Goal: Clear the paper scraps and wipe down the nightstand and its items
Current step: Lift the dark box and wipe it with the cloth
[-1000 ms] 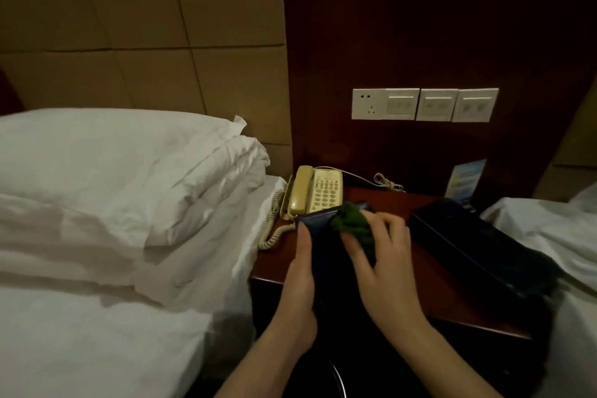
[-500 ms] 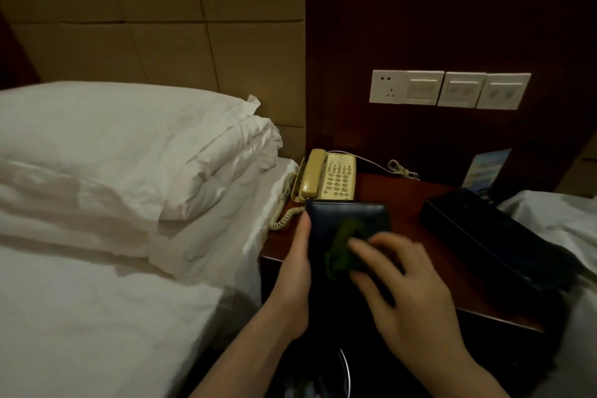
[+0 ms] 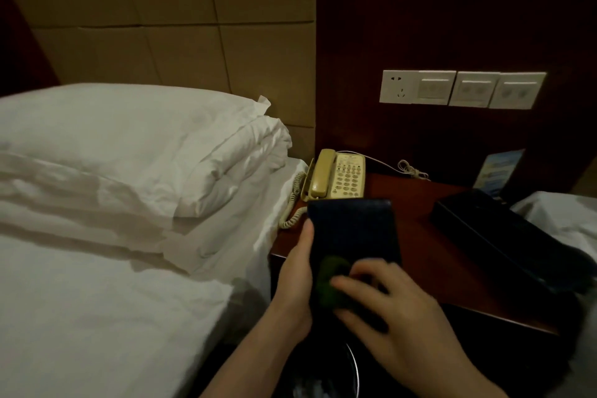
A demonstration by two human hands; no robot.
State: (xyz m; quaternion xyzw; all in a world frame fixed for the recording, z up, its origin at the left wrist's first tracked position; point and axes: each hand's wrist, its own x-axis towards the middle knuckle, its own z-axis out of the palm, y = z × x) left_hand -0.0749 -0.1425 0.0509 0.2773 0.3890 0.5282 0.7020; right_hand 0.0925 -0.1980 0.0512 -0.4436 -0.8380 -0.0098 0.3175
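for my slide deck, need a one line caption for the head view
Left hand holds a dark folder while right hand wipes it with green cloth.

Premises present as a hotel guest room; white-made bed (image 3: pixel 97 284) with stacked pillows (image 3: pixel 135 145); padded headboard wall (image 3: pixel 193 26); corded desk telephone (image 3: pixel 337 175) on a dark wood nightstand (image 3: pixel 436 255); bedside switch panel (image 3: pixel 462 89); a second bed (image 3: pixel 562 216) opposite.
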